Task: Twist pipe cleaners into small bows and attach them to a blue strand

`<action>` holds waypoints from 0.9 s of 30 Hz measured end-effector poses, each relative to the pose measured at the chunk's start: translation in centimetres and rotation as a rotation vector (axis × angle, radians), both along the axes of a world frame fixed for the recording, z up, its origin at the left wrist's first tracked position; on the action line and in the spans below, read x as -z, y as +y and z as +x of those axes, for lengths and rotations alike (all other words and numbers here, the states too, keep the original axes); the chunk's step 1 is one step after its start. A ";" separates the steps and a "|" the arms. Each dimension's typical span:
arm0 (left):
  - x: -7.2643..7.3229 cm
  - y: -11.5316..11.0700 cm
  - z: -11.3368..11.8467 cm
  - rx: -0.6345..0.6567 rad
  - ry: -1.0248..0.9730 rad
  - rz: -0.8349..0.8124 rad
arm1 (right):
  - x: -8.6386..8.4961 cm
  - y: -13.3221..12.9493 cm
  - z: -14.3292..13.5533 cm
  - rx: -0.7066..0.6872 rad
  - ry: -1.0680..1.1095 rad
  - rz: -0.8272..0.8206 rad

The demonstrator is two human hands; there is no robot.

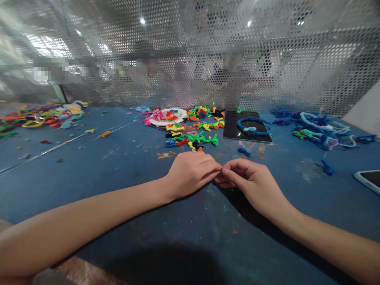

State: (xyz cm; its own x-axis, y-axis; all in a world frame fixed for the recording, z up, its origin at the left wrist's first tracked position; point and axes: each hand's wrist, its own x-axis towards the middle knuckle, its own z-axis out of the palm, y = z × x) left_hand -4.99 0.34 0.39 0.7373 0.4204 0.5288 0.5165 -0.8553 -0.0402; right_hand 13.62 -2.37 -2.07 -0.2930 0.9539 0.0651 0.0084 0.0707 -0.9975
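My left hand (192,172) rests over the blue table, its fingers closed together and pointing right. My right hand (257,178) meets it at the fingertips, thumb and forefinger pinched. Whatever lies between the fingers is hidden or too small to name. Just beyond the hands are several twisted pipe-cleaner pieces (203,137) in green, red, yellow and black. A small dark blue fuzzy piece (244,151) lies past my right hand. Behind that, a blue fuzzy ring (253,119) sits on a black flat tablet-like slab (230,128).
A white plate (181,115) holds pink and orange pieces. Colourful piles (38,116) lie far left, and blue fuzzy loops (323,122) lie at right. A phone (368,180) is at the right edge. Perforated metal mesh (190,59) stands behind the table (133,233), with blurred people beyond.
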 end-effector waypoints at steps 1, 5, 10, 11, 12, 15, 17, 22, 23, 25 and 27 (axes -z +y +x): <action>0.0 0.0 0.0 -0.003 -0.003 0.004 | -0.1 0.0 0.1 0.019 -0.023 0.016; 0.1 0.3 -0.1 -0.020 -0.022 0.044 | -1.1 -0.5 0.7 0.232 -0.284 0.530; 0.3 0.8 -0.3 -0.074 -0.061 0.090 | -2.1 -3.0 0.5 -0.512 -0.465 1.269; 0.3 0.8 -0.3 -0.075 -0.062 0.090 | -2.0 -3.4 0.3 -0.647 -0.466 1.278; 0.4 0.9 -0.3 -0.074 -0.059 0.090 | -1.9 -3.7 0.2 -0.705 -0.458 1.231; 0.3 0.8 -0.3 -0.061 -0.066 0.106 | -1.4 -3.4 0.0 -0.425 -0.331 0.822; 0.2 0.8 -0.4 -0.037 -0.093 0.122 | -1.2 -2.6 0.0 -0.137 -0.162 0.434; 0.1 0.7 -0.7 0.090 -0.210 0.186 | -1.1 -1.0 -0.3 0.115 0.186 -0.069; 0.1 0.6 -0.8 0.110 -0.232 0.190 | -1.1 -0.9 -0.3 0.108 0.212 -0.093; 0.1 0.6 -0.8 0.135 -0.279 0.181 | -1.1 -0.7 -0.3 0.090 0.234 -0.126; 0.2 0.6 -0.7 0.149 -0.326 0.155 | -1.0 -0.7 -0.2 0.082 0.237 -0.148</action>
State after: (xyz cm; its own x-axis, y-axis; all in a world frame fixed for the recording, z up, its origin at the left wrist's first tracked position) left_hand -5.67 0.92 0.23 0.5668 0.2186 0.7943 0.3943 -0.9185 -0.0286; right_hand 13.38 -3.09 -1.08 -0.2078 0.9780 -0.0192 -0.2269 -0.0673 -0.9716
